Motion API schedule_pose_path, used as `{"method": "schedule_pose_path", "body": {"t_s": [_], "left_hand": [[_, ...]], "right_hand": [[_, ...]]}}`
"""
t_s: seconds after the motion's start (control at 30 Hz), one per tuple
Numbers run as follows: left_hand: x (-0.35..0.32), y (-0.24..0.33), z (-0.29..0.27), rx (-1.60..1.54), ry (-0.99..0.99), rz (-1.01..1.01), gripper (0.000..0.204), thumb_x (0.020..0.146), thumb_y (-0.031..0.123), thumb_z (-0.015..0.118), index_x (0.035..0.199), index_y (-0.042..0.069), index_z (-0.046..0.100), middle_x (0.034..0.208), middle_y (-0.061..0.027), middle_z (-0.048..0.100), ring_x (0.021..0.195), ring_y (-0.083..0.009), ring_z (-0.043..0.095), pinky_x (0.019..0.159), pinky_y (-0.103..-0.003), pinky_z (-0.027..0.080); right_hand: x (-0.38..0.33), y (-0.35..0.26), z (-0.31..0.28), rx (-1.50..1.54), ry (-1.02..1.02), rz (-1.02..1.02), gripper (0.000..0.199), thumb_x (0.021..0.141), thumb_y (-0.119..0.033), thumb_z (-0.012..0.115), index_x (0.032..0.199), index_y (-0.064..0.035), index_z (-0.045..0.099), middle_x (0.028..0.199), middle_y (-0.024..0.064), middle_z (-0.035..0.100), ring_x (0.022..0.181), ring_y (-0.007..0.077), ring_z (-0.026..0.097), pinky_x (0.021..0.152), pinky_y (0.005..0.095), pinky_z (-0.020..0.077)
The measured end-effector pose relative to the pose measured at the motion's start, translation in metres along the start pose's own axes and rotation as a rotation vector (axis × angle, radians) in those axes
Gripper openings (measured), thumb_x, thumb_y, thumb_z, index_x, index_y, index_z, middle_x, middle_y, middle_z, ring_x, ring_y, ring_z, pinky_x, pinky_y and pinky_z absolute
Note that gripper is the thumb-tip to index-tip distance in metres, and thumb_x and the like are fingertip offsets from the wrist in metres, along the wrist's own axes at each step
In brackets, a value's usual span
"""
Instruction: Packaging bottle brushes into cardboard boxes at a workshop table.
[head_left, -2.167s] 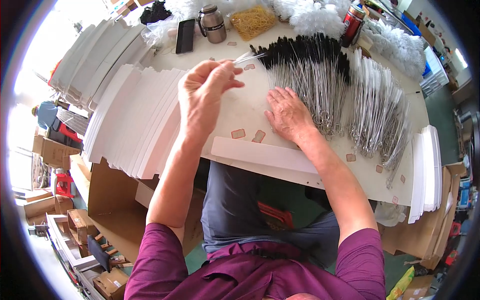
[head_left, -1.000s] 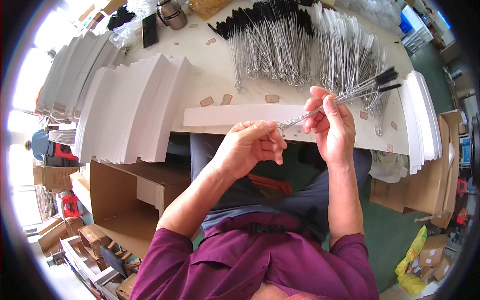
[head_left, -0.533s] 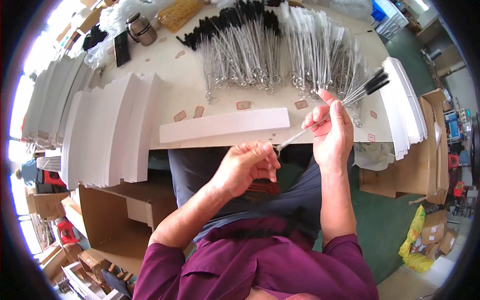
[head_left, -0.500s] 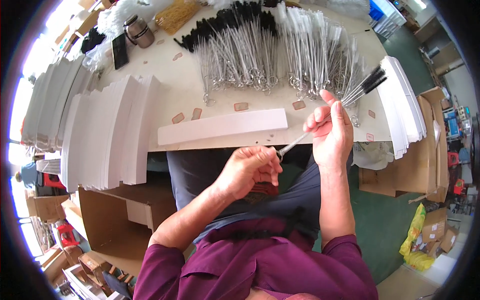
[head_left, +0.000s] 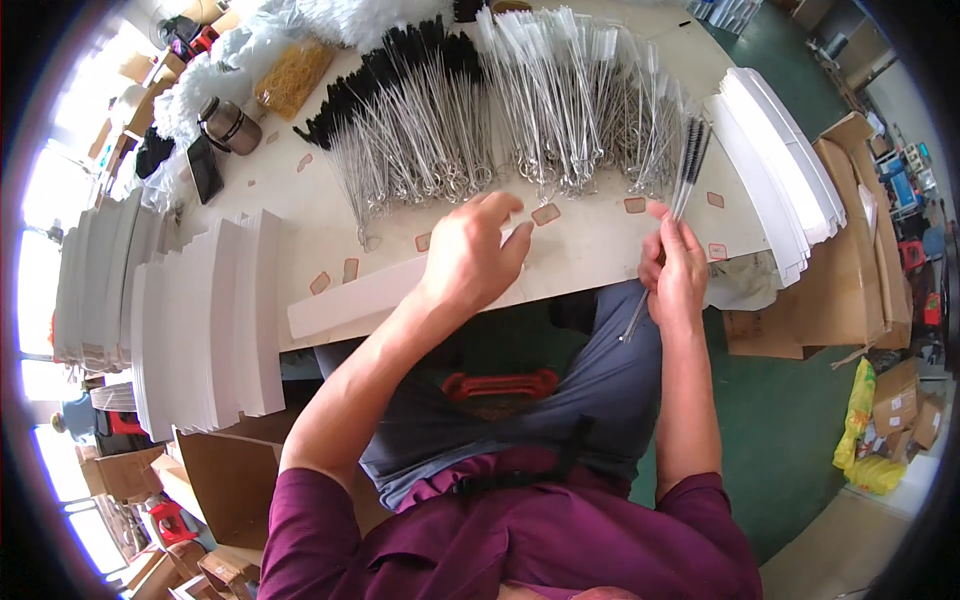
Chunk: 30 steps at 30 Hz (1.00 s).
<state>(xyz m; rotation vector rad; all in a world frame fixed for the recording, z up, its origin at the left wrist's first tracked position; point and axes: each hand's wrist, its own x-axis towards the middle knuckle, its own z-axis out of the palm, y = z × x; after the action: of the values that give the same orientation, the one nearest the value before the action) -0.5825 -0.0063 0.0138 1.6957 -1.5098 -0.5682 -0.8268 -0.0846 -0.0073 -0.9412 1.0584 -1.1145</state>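
Observation:
My right hand is closed round a few thin wire-handled tube brushes, their black bristles pointing up and away. Their looped wire ends stick out below the fist. My left hand is over the table, thumb and index finger apart, nothing visible between them. Partly hidden under that hand lies a long white box. Just beyond my left fingers, the ring ends of a row of black-bristled brushes face me. To its right spreads a pile of white-bristled brushes.
Stacks of white folded cartons stand at the left, more white cartons at the right edge. A metal flask, a phone and a bag of yellow strands lie at the far left. Small paper labels dot the tabletop.
My left hand has let go of the brush's wire end and moved forward over the table. The brushes in my right hand have swung more upright. The whole view has shifted slightly.

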Motion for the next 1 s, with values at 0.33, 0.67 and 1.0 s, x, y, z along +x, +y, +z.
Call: {"method": "schedule_pose_path", "body": {"t_s": [0.33, 0.67, 1.0], "left_hand": [[0.053, 0.002, 0.046, 0.459, 0.025, 0.077, 0.046, 0.088, 0.028, 0.075, 0.121, -0.003, 0.064, 0.106, -0.0253, 0.07, 0.098, -0.0412, 0.07, 0.085, -0.047, 0.056], [0.072, 0.045, 0.083, 0.317, -0.036, 0.21, 0.033, 0.088, 0.02, 0.075, 0.113, 0.0, 0.068, 0.101, -0.0213, 0.073, 0.094, -0.0367, 0.073, 0.081, -0.043, 0.058], [0.096, 0.046, 0.09, 0.088, 0.14, 0.287, 0.013, 0.092, 0.011, 0.071, 0.094, -0.001, 0.071, 0.078, -0.0178, 0.073, 0.072, -0.0241, 0.075, 0.066, -0.034, 0.058]], "right_hand": [[0.01, 0.016, -0.033, 0.047, -0.063, 0.019, 0.033, 0.11, -0.025, 0.049, 0.125, 0.0018, 0.062, 0.071, -0.0025, 0.048, 0.051, 0.0036, 0.037, 0.043, 0.0216, 0.0274], [0.017, 0.021, -0.038, 0.211, -0.039, 0.088, 0.029, 0.11, -0.022, 0.05, 0.121, 0.0012, 0.063, 0.069, -0.0014, 0.052, 0.049, 0.0041, 0.037, 0.041, 0.0215, 0.0276], [0.02, 0.011, -0.053, 0.31, -0.05, 0.062, 0.029, 0.11, -0.021, 0.049, 0.117, 0.0035, 0.062, 0.071, 0.0025, 0.056, 0.051, 0.0082, 0.045, 0.042, 0.0243, 0.0347]]}}
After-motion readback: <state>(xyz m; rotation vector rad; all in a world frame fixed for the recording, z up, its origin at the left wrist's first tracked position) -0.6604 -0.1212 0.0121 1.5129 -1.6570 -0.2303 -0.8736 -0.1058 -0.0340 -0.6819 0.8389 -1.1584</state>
